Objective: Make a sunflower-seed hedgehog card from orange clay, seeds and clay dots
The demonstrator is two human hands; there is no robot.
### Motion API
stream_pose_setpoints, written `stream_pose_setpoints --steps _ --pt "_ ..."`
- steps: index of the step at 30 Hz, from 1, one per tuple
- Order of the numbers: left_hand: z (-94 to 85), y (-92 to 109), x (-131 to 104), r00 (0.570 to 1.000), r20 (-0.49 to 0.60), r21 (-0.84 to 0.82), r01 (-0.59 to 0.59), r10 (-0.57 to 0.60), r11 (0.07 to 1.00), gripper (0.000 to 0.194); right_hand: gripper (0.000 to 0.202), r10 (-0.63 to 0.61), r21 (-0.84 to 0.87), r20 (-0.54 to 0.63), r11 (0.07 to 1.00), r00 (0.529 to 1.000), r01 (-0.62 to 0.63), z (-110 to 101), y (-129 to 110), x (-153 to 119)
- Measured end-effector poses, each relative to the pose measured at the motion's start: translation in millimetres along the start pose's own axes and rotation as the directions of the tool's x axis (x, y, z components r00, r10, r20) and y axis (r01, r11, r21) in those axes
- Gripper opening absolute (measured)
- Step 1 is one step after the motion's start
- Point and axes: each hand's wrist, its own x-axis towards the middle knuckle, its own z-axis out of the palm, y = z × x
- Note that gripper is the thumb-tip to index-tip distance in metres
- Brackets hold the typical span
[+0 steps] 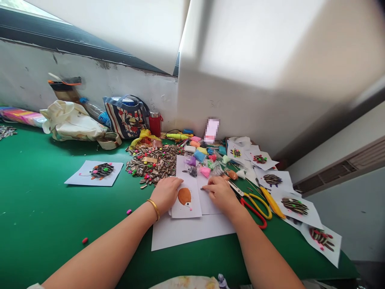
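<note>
My left hand [165, 192], with a gold bangle at the wrist, lies with fingers stretched along the left edge of a small white card [192, 210]. On that card is a flat brown clay hedgehog shape [184, 196] with a black-and-white eye and a pink nose. My right hand [219, 192] rests on white paper just right of the card, fingers bent together. A small dark bit [202, 188], perhaps clay, shows at its index fingertip; the thumb is partly hidden. A larger white sheet [180, 235] lies beneath.
Sunflower seeds [162, 164] are heaped behind my left hand, with bagged coloured clay [200, 155] beside them. Scissors [255, 204] and a yellow cutter [272, 202] lie right of my right hand. Finished seed hedgehog cards [296, 205] line the right edge; another card [87, 176] lies left.
</note>
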Motion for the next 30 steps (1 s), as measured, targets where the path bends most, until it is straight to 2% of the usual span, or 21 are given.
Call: stream_pose_setpoints --steps 15,23,30 --pt "-1.4 1.1 0.4 1.000 0.001 -0.003 0.003 -0.003 1.000 0.037 0.041 0.018 0.023 0.003 1.000 1.000 -0.018 4.3 -1.6 1.0" --pt "-1.0 0.8 -0.2 1.000 -0.009 -0.003 0.003 -0.003 1.000 0.039 0.044 0.018 0.047 -0.038 0.999 0.999 -0.016 5.7 0.2 1.3" --pt "-0.7 0.8 -0.4 1.000 -0.007 -0.003 -0.003 0.003 1.000 0.039 0.036 -0.031 0.062 -0.021 0.998 0.999 0.033 6.6 2.2 0.1"
